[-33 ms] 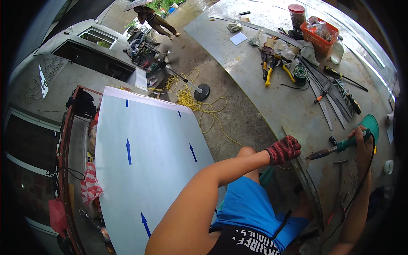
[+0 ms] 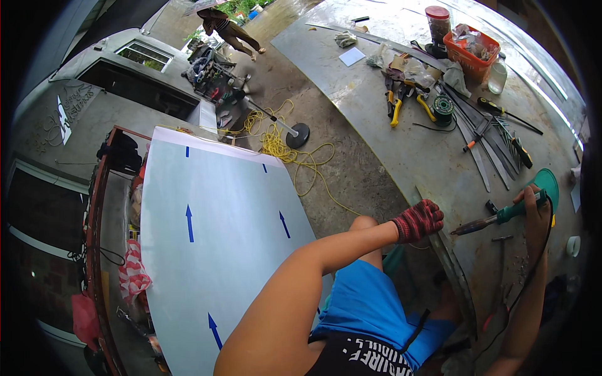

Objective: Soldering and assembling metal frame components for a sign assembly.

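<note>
My left hand (image 2: 419, 221), in a red and black knit glove, is closed in a fist at the near edge of the metal-topped table (image 2: 370, 113). What its fingers hold, if anything, is hidden. In my bare right hand (image 2: 533, 216) is a soldering iron (image 2: 505, 215) with a green handle. Its dark tip points left toward the gloved fist, a short gap away. The black cord runs down along my right forearm. Behind the iron's handle sits a green round piece (image 2: 548, 183). A small hammer (image 2: 502, 250) lies on the table below the iron.
Farther up the table are pliers (image 2: 396, 103), a solder spool (image 2: 443, 106), screwdrivers (image 2: 491, 106), flat metal strips (image 2: 473, 153) and an orange basket (image 2: 471, 56). On my left stands a large pale sheet (image 2: 219, 207) with blue arrows. Yellow cord (image 2: 276, 141) lies on the floor; a person (image 2: 227, 28) stands far off.
</note>
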A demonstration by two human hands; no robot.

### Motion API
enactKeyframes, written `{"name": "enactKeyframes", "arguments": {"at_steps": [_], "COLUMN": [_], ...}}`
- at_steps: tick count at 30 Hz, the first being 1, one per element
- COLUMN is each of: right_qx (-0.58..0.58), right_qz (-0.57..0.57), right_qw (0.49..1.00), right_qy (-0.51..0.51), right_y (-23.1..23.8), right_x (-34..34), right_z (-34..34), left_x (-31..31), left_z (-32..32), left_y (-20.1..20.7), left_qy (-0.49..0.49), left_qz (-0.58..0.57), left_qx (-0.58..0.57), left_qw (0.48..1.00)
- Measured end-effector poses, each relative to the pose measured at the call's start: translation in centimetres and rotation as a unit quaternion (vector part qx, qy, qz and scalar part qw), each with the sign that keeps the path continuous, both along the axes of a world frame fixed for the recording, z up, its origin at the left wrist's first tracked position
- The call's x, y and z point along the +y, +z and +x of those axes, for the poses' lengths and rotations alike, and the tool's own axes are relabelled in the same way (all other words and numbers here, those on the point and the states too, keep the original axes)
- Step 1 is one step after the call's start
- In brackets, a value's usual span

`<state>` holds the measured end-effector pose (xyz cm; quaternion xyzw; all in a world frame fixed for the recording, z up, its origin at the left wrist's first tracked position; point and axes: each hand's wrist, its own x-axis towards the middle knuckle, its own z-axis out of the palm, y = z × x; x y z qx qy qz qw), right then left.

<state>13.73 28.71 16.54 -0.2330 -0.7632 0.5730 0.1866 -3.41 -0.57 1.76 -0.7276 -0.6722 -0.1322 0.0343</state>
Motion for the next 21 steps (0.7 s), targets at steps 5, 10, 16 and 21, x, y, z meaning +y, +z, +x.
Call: {"name": "enactKeyframes", "arguments": {"at_steps": [5,10,16,21], "right_qx": [0.016,-0.009,-0.043,0.004], "right_qz": [0.008,0.034,0.007,0.018], "right_qw": [1.000,0.999,0.998,0.999], "right_qy": [-0.024,-0.023,-0.036,-0.048], "right_y": [0.4,0.9,4.0,3.2], "right_x": [-0.7,-0.4,-1.6,-1.3], "right_z": [0.0,0.6,0.0,0.2], "left_x": [0.0,0.4,-0.4,-0.1], "left_z": [0.1,0.2,-0.9,-0.6], "left_y": [0.3,-0.1,0.8,-0.2], "left_qy": [-0.006,-0.014,-0.021,-0.001], "left_qz": [-0.010,0.010,-0.006,-0.055], "left_qx": [-0.004,-0.024,-0.033,-0.045], "left_qw": [1.000,1.000,0.999,0.997]}}
